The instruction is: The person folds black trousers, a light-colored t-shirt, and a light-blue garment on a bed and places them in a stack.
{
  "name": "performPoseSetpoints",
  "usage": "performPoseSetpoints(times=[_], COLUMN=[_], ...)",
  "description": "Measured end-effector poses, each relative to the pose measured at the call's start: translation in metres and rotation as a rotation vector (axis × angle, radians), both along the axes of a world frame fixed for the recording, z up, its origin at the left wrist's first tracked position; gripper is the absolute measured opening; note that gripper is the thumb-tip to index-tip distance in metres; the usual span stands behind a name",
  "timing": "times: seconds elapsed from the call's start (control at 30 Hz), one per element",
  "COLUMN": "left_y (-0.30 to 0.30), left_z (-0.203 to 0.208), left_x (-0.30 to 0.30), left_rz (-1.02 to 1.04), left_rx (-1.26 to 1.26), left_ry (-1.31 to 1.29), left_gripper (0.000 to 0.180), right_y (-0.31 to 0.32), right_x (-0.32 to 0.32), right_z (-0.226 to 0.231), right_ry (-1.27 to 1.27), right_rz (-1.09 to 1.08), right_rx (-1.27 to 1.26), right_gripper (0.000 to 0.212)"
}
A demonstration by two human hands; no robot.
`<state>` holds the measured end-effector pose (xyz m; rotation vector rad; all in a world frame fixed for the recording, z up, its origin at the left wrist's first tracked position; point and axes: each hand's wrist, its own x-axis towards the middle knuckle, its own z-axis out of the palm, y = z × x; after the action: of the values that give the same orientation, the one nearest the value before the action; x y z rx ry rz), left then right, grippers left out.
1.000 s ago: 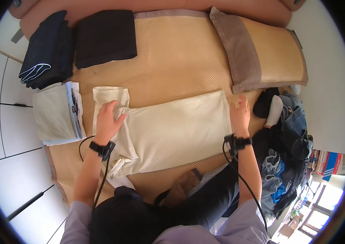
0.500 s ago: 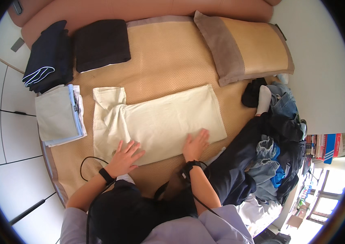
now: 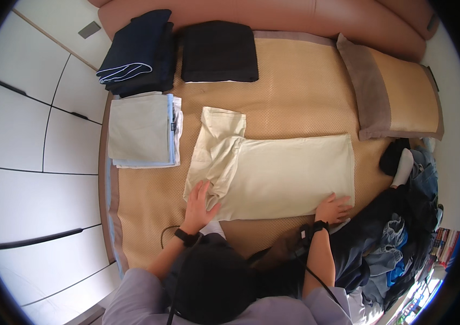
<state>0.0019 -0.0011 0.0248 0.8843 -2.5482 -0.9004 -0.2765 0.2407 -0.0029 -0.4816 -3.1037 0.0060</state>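
Note:
A cream shirt (image 3: 289,173) lies folded lengthwise in front of me, its bunched sleeve part pointing away at the left end. My left hand (image 3: 199,206) rests on the rumpled left end near the close edge, fingers stretched and spread. At the near right corner, my right hand (image 3: 334,208) lies on the cloth with its fingers apart. Both hands appear to be pressing on the fabric rather than gripping it.
Stacks of folded light clothes (image 3: 139,127), navy clothes (image 3: 132,54) and a black folded garment (image 3: 219,51) lie along the left and back of the woven mat (image 3: 295,81). A pillow (image 3: 403,92) sits far right. Piled clothes (image 3: 387,254) lie right; white cabinets (image 3: 35,200) stand left.
The view has turned left, so everything sits farther right. My hands have moved apart along the shirt, the left toward its rumpled end and the right toward the opposite corner.

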Motion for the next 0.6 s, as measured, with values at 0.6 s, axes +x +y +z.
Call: performPoseSetpoints(times=[0.6], left_y=[-0.044], left_z=[-0.02], left_x=[-0.051], left_rz=[0.451], left_rx=[0.792], left_ry=[0.158], left_gripper=[0.027], right_y=[-0.113], right_x=[0.088], right_z=[-0.011], right_ry=[-0.006], right_rz=[1.071], right_rx=[-0.312], right_gripper=[0.054])
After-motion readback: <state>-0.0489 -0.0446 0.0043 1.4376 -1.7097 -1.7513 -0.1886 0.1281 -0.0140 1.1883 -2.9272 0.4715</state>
